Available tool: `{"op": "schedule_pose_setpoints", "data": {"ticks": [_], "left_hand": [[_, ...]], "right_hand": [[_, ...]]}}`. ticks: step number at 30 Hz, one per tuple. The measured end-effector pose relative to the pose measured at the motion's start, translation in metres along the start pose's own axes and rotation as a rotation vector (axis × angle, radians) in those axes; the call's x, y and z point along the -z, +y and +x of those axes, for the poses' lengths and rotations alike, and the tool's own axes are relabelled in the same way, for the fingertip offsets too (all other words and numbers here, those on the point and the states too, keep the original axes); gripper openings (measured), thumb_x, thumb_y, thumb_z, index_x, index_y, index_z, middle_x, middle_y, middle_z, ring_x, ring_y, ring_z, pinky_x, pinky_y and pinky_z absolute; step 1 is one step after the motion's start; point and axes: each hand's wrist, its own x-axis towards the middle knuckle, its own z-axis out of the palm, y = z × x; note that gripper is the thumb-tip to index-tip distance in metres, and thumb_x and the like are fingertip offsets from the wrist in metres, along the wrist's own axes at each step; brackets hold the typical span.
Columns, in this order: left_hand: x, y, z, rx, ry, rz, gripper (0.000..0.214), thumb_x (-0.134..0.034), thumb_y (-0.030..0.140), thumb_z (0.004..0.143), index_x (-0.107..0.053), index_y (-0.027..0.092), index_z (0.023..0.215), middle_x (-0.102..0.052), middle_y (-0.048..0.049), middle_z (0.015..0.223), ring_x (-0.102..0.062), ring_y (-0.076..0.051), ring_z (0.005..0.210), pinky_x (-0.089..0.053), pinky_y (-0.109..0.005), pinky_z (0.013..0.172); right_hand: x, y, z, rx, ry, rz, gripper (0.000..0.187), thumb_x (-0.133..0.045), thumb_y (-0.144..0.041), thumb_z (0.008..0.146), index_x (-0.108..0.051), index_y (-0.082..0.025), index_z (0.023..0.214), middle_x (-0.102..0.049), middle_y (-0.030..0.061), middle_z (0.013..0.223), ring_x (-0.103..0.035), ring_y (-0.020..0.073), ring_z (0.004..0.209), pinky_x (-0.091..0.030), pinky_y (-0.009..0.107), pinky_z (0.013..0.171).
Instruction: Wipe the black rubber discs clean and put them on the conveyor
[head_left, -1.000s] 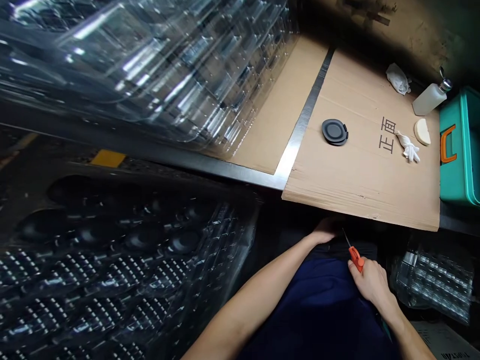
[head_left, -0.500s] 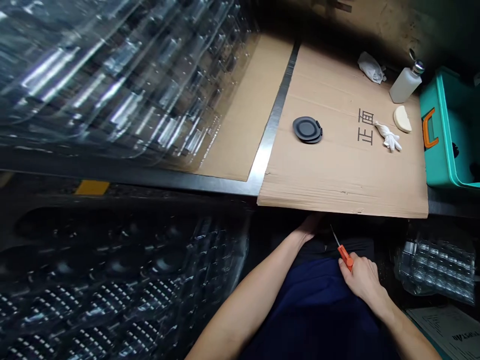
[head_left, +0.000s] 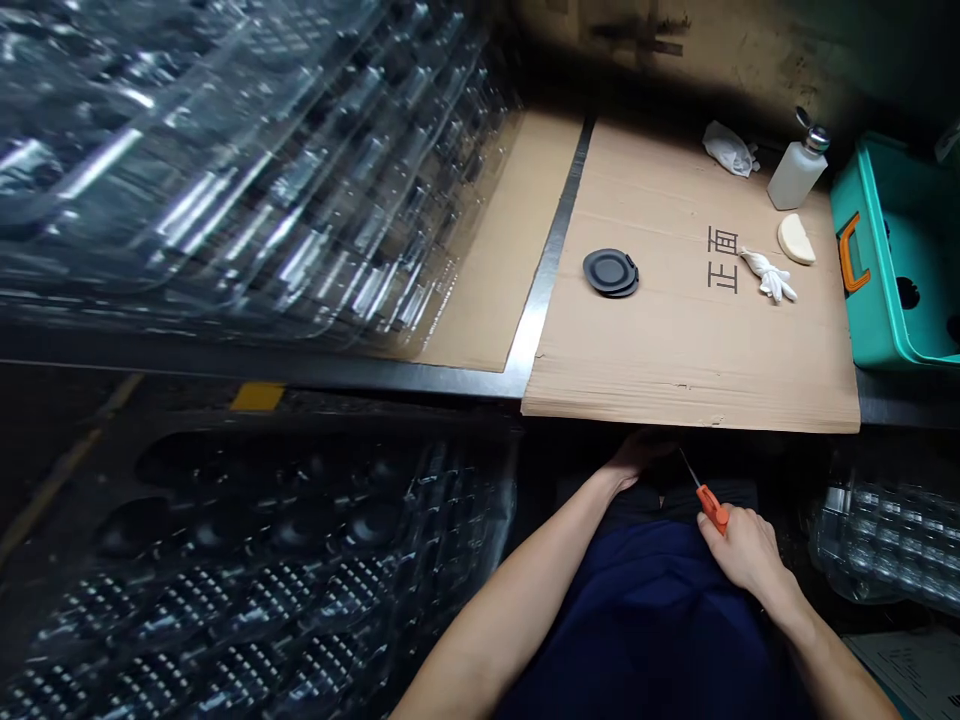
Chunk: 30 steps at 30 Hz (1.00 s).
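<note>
My right hand (head_left: 746, 545), at the lower right, is closed round the handle of an orange utility knife (head_left: 712, 508). Its thin blade points up and left, towards my left hand. My left hand (head_left: 634, 460) is just below the cardboard's front edge, in dark shadow. Its fingers are too dark to make out, and whether they hold anything is hidden. On the cardboard sheet (head_left: 637, 370) above both hands lies a dark grey round plastic part (head_left: 611, 272), with a second similar piece apparently beneath it.
Clear plastic trays (head_left: 300, 200) are stacked high at the left; more trays (head_left: 247, 600) sit below the bench. At the right are a white pump bottle (head_left: 796, 175), a cream sponge (head_left: 796, 240), white finger cots or cloth (head_left: 771, 275), crumpled white material (head_left: 729, 148) and a teal box (head_left: 874, 330).
The view has shifted slightly. The knife blade's tip is now nearer my left hand, at the cardboard's front edge. My right hand keeps its grip on the knife.
</note>
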Motion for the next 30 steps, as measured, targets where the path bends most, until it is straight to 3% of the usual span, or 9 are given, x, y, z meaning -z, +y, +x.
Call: {"op": "schedule_pose_setpoints", "data": {"ticks": [3, 6, 12, 15, 17, 19, 23, 27, 30], "left_hand": [[-0.006, -0.004, -0.004, -0.106, -0.029, 0.086, 0.071, -0.098, 0.022, 0.054, -0.074, 0.018, 0.121, -0.072, -0.0133, 0.127, -0.067, -0.031, 0.119, -0.054, -0.047, 0.104], [-0.007, -0.004, -0.006, -0.098, -0.030, 0.139, 0.074, -0.098, 0.019, 0.054, -0.073, 0.017, 0.123, -0.074, -0.0128, 0.124, -0.067, -0.030, 0.119, -0.054, -0.045, 0.105], [-0.003, 0.000, -0.013, 0.075, 0.084, -0.022, 0.041, -0.083, 0.026, 0.081, -0.071, 0.018, 0.119, -0.074, -0.0123, 0.119, -0.073, -0.026, 0.100, -0.065, -0.042, 0.082], [-0.001, 0.002, -0.017, 0.138, 0.168, -0.081, 0.022, -0.072, 0.018, 0.089, -0.072, 0.017, 0.112, -0.073, -0.0116, 0.115, -0.074, -0.025, 0.095, -0.067, -0.043, 0.080], [-0.001, 0.002, -0.020, 0.145, 0.192, -0.090, 0.021, -0.066, 0.013, 0.092, -0.071, 0.019, 0.111, -0.072, -0.0120, 0.120, -0.074, -0.028, 0.102, -0.068, -0.045, 0.081], [-0.001, 0.001, -0.026, 0.159, 0.194, -0.065, 0.027, -0.064, 0.011, 0.092, -0.070, 0.021, 0.116, -0.068, -0.0126, 0.131, -0.071, -0.032, 0.112, -0.068, -0.048, 0.082], [-0.004, -0.006, -0.035, 0.201, 0.148, 0.025, 0.041, -0.071, 0.010, 0.088, -0.067, 0.024, 0.126, -0.061, -0.0136, 0.143, -0.066, -0.034, 0.124, -0.068, -0.047, 0.083], [-0.012, -0.004, -0.039, 0.190, 0.124, 0.057, 0.036, -0.075, 0.013, 0.086, -0.070, 0.022, 0.120, -0.065, -0.0150, 0.137, -0.071, -0.033, 0.114, -0.068, -0.045, 0.080], [-0.019, 0.005, -0.048, 0.172, 0.146, 0.105, 0.033, -0.078, 0.013, 0.082, -0.074, 0.021, 0.114, -0.070, -0.0125, 0.129, -0.074, -0.030, 0.106, -0.067, -0.042, 0.079]], "right_hand": [[0.002, 0.005, 0.002, 0.014, -0.014, 0.009, 0.046, -0.039, -0.053, 0.103, -0.071, -0.021, 0.093, -0.077, 0.0100, 0.091, -0.074, 0.0285, 0.091, -0.045, 0.032, 0.075], [0.000, 0.007, 0.003, 0.024, -0.008, 0.014, 0.046, -0.040, -0.053, 0.103, -0.071, -0.021, 0.093, -0.077, 0.0101, 0.091, -0.074, 0.0282, 0.090, -0.045, 0.032, 0.075], [-0.008, 0.001, -0.011, 0.047, 0.029, 0.043, 0.043, -0.042, -0.049, 0.101, -0.073, -0.020, 0.094, -0.078, 0.0112, 0.093, -0.075, 0.0287, 0.090, -0.047, 0.033, 0.078], [-0.007, 0.002, -0.025, 0.119, 0.046, 0.104, 0.040, -0.046, -0.047, 0.098, -0.073, -0.019, 0.088, -0.077, 0.0098, 0.087, -0.074, 0.0264, 0.086, -0.047, 0.031, 0.079], [-0.003, 0.012, -0.035, 0.108, 0.099, 0.205, 0.039, -0.048, -0.048, 0.098, -0.072, -0.020, 0.084, -0.075, 0.0066, 0.079, -0.073, 0.0234, 0.079, -0.047, 0.030, 0.078], [0.002, 0.036, -0.044, 0.033, 0.280, 0.398, 0.040, -0.048, -0.052, 0.098, -0.072, -0.022, 0.089, -0.074, 0.0046, 0.080, -0.071, 0.0207, 0.077, -0.048, 0.028, 0.077], [0.013, 0.118, -0.039, -0.197, 0.892, 0.901, 0.052, -0.060, -0.062, 0.091, -0.069, -0.018, 0.118, -0.072, 0.0110, 0.117, -0.070, 0.0218, 0.096, -0.053, 0.029, 0.084], [0.033, 0.204, 0.010, -0.383, 1.360, 1.310, 0.066, -0.069, -0.065, 0.082, -0.068, -0.012, 0.121, -0.073, 0.0098, 0.100, -0.069, 0.0205, 0.086, -0.055, 0.029, 0.073], [0.058, 0.245, 0.048, -0.411, 1.643, 1.468, 0.068, -0.067, -0.065, 0.081, -0.066, -0.010, 0.121, -0.072, 0.0093, 0.101, -0.068, 0.0181, 0.087, -0.055, 0.027, 0.072]]}}
